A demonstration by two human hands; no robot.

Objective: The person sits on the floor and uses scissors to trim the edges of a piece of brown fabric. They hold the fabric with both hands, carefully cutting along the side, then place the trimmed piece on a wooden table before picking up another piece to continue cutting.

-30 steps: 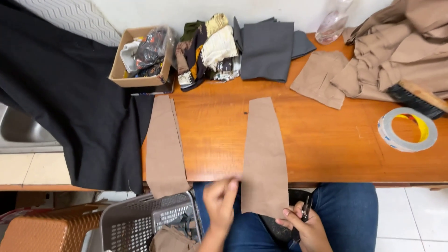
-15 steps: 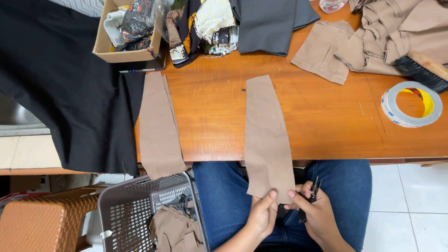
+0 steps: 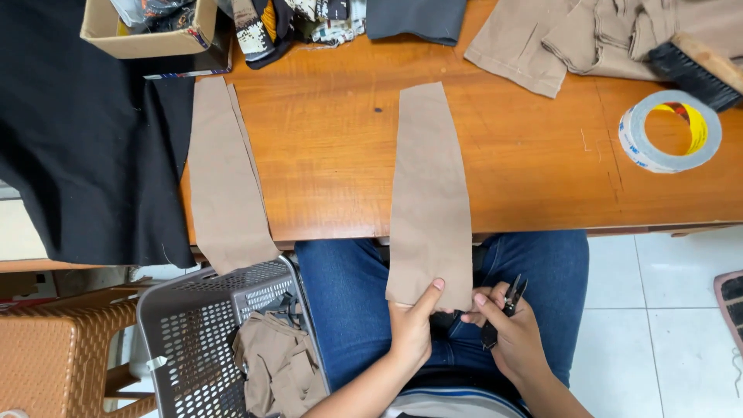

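My left hand point(image 3: 412, 329) pinches the bottom edge of the tan fabric strip point(image 3: 430, 201) that hangs off the worktop point(image 3: 542, 178) onto my lap, my right hand point(image 3: 512, 337) closed on small black snips point(image 3: 501, 310) — trimming that edge, I judge, needs the cloth taut.

cardboard box point(image 3: 147, 35) cut off above
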